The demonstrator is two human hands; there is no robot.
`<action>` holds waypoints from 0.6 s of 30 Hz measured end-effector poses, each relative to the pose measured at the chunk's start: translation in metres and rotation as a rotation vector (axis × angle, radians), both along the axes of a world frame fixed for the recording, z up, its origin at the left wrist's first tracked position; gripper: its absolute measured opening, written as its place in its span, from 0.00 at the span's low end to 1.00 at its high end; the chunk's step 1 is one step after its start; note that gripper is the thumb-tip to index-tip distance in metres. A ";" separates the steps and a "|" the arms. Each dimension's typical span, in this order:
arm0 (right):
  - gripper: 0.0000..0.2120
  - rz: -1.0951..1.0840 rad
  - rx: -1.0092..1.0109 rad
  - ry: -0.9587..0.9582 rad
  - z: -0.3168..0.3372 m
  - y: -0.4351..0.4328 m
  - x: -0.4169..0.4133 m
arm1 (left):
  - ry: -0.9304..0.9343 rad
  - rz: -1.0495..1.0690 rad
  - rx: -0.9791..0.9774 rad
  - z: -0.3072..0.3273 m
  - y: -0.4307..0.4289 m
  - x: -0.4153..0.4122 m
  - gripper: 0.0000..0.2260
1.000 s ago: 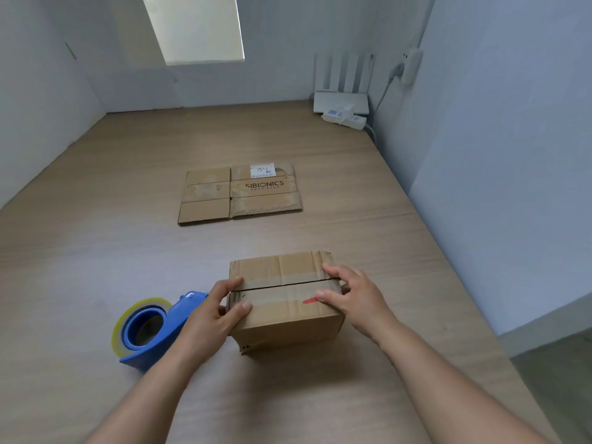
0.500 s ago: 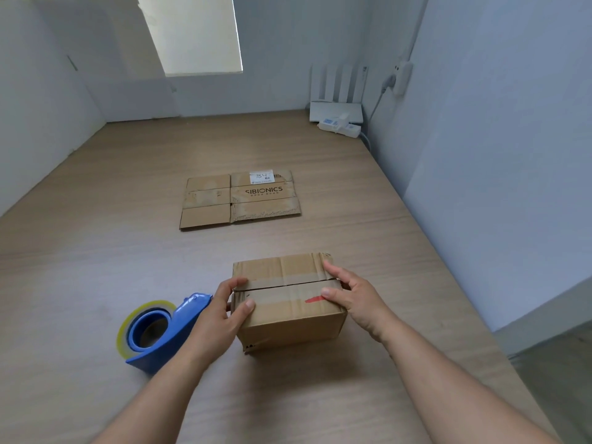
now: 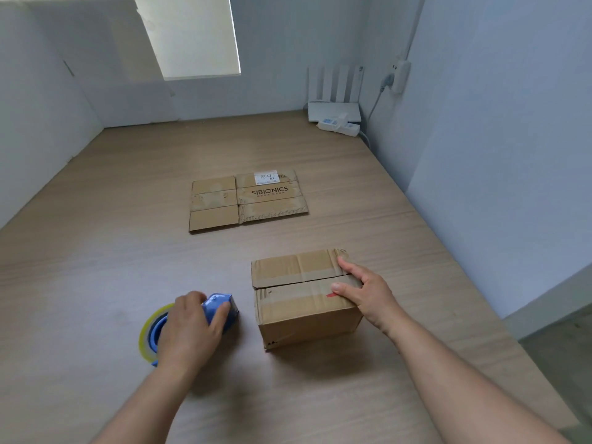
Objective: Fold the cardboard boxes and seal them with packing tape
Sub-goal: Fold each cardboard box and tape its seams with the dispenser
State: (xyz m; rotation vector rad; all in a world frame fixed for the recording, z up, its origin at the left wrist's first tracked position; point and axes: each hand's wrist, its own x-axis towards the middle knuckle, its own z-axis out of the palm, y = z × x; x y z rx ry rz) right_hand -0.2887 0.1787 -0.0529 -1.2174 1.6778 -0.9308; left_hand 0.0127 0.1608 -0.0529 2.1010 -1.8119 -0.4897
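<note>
A folded cardboard box (image 3: 298, 299) stands on the wooden table (image 3: 96, 251), its two top flaps closed with an untaped seam across the middle. My right hand (image 3: 362, 293) presses on the box's right top edge, thumb on the near flap. To the left of the box lies a blue tape dispenser (image 3: 221, 310) with a yellowish tape roll. My left hand (image 3: 189, 328) lies over the dispenser, fingers curled around its blue body. Farther back, a flattened cardboard box (image 3: 246, 200) printed SIBIONICS lies flat.
A white router (image 3: 334, 107) and a power strip (image 3: 339, 125) sit in the far right corner, with a cable running up to a wall plug (image 3: 398, 75). Pale walls close the table on the left, back and right.
My left hand has left the box's left side and moved left onto the tape dispenser. The right hand stays on the box, whose flaps gape slightly at the left.
</note>
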 end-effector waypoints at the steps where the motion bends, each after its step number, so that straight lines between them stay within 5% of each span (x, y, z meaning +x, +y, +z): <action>1: 0.28 -0.001 0.004 0.001 -0.001 0.000 0.000 | -0.082 0.015 0.047 -0.005 0.001 0.009 0.21; 9: 0.28 0.025 0.060 -0.024 0.002 -0.010 0.011 | -0.315 -0.014 0.343 -0.025 -0.019 0.025 0.23; 14: 0.29 0.037 0.064 -0.014 0.001 -0.012 0.010 | -0.108 -0.041 0.337 -0.018 -0.025 0.043 0.17; 18: 0.29 0.063 0.056 -0.003 -0.004 -0.014 0.007 | 0.243 -0.006 0.220 0.025 -0.022 0.046 0.11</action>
